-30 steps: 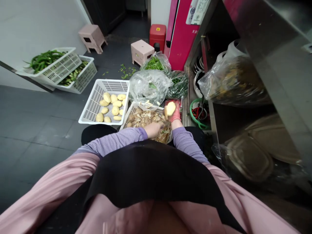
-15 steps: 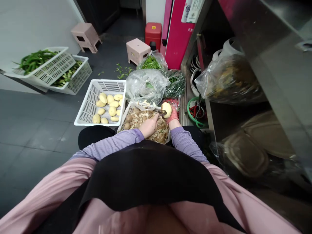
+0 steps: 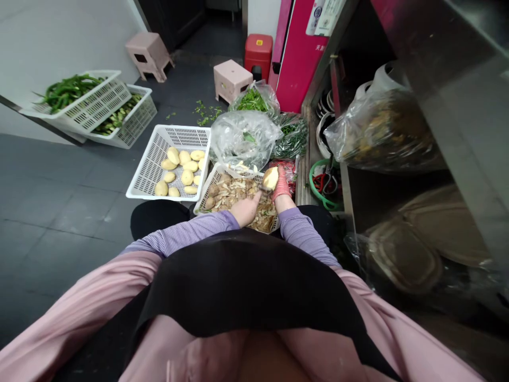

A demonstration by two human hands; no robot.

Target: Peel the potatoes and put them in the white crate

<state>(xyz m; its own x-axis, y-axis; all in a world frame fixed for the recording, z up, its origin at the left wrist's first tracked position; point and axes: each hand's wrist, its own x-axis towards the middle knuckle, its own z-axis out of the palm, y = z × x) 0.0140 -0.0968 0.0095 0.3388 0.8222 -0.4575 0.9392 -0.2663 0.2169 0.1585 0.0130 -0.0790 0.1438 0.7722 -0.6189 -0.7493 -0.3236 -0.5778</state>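
My right hand (image 3: pixel 282 187), in a reddish glove, is wrapped round a partly peeled potato (image 3: pixel 271 179) with brown skin showing on the side toward me. My left hand (image 3: pixel 245 210) is bare and closed on a peeler (image 3: pixel 265 189), whose dark head lies just below the potato; most of its handle is hidden in the fingers. Both hands are above a white basket (image 3: pixel 203 196) that holds potato peelings (image 3: pixel 234 192) and several unpeeled potatoes (image 3: pixel 213 190). To the left, a larger white basket (image 3: pixel 139 178) holds several peeled potatoes (image 3: pixel 186 177).
Plastic bags of greens (image 3: pixel 244 139) stand beyond the baskets. A green basket (image 3: pixel 333 204) with scissors sits at the right, beside a metal shelf (image 3: pixel 350 191). Stacked crates of green vegetables (image 3: pixel 99 106) stand at far left. Pink stools (image 3: pixel 233 80) and a red stool (image 3: pixel 258 53) are further back.
The potato has turned in my right hand, so brown skin now faces me. My left hand with the peeler has drawn slightly down from it. The whole view has shifted a little.
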